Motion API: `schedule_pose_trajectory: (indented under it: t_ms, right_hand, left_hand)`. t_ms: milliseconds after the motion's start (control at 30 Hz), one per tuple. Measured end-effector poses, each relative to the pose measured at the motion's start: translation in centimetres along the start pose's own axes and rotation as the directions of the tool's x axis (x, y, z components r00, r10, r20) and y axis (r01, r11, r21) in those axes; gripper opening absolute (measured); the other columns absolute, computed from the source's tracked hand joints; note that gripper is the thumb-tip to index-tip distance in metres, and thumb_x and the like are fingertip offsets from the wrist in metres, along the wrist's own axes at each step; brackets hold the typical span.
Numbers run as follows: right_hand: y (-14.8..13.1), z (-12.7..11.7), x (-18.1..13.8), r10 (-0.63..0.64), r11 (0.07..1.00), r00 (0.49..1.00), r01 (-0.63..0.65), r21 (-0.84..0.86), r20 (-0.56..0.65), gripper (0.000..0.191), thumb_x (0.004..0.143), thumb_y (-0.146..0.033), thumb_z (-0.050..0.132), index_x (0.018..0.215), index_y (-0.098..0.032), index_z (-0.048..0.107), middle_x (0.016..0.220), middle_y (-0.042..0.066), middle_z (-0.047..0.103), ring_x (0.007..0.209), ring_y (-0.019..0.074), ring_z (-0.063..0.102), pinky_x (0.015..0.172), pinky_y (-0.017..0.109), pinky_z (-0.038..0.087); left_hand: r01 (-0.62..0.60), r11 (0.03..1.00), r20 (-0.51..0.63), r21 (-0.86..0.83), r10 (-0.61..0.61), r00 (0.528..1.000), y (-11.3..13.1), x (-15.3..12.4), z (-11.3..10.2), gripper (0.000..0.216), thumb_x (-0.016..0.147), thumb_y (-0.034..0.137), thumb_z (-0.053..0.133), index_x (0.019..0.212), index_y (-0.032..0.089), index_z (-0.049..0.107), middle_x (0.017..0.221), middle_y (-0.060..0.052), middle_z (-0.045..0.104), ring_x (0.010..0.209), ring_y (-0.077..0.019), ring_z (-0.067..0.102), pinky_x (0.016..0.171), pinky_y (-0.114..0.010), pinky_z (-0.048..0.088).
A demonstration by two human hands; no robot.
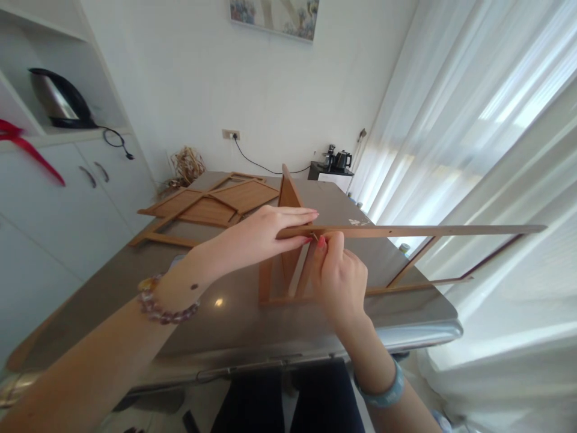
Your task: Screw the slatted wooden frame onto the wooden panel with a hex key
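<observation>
A long wooden frame (428, 230) stands on edge on the grey table (225, 325), its top rail running out to the right past the table's edge. My left hand (256, 237) lies along that rail with fingers stretched out, pressing it from the side. My right hand (336, 270) is pinched closed just under the rail, holding a small metal piece, perhaps a screw, against the wood. An upright wooden panel (288, 198) joins the frame behind my hands.
Several flat wooden panels and frames (211, 204) lie at the table's far left. A kettle (58, 99) sits on a shelf at left above white cabinets. White curtains (487, 120) hang at right. A small stand with a coffee maker (336, 162) is by the far wall.
</observation>
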State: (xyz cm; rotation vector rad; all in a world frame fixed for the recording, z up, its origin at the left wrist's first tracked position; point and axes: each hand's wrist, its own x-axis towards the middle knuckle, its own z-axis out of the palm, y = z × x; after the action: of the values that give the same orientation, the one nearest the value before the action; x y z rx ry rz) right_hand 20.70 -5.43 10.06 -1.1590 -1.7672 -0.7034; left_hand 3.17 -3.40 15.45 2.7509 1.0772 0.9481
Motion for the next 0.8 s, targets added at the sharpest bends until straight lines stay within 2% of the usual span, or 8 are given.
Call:
schedule_pose_trajectory:
  t_ms: [233,400,567,800]
  right_hand:
    - [0.01,-0.69,0.33,0.014,1.000,0.998,-0.014,0.009,0.054,0.031,0.105,-0.030,0.027,0.084,-0.019,0.047,0.051,-0.003,0.052,0.043,0.0112,0.043,0.046,0.025,0.018]
    - [-0.21,-0.45,0.44,0.044,0.999,0.995,-0.044,0.006,0.089,0.034,0.106,-0.034,0.026,0.087,-0.019,0.050,0.053,-0.002,0.051,0.044,0.0103,0.041,0.048,0.026,0.015]
    - [-0.25,-0.03,0.46,0.071,0.997,0.997,-0.071,-0.008,0.022,0.040,0.106,-0.039,0.025,0.091,-0.019,0.056,0.052,-0.003,0.048,0.046,0.0094,0.042,0.049,0.023,0.017]
    - [0.03,0.00,0.55,-0.025,0.996,0.999,0.022,-0.086,-0.034,0.041,0.106,-0.038,0.032,0.080,-0.019,0.057,0.053,-0.001,0.050,0.050,0.0113,0.046,0.050,0.027,0.021]
  left_hand:
    - [-0.018,1.000,-0.039,0.025,0.019,0.999,-0.11,0.05,0.01,0.042,0.095,0.040,0.058,0.135,0.027,0.058,0.139,0.004,0.059,0.128,-0.0188,0.057,0.114,-0.033,0.045]
    - [-0.006,1.000,-0.023,0.025,0.006,1.000,0.14,0.13,-0.34,0.039,0.094,0.043,0.058,0.131,0.032,0.061,0.137,0.008,0.060,0.130,-0.0230,0.055,0.117,-0.040,0.041]
    - [0.013,0.999,-0.013,0.034,-0.013,1.000,-0.02,0.08,-0.49,0.042,0.095,0.051,0.053,0.132,0.034,0.060,0.138,0.010,0.059,0.132,-0.0271,0.053,0.117,-0.045,0.039]
    - [0.007,1.000,-0.001,0.001,-0.007,1.000,-0.06,0.26,-0.37,0.039,0.095,0.050,0.052,0.130,0.034,0.062,0.134,0.009,0.062,0.131,-0.0271,0.053,0.117,-0.047,0.039]
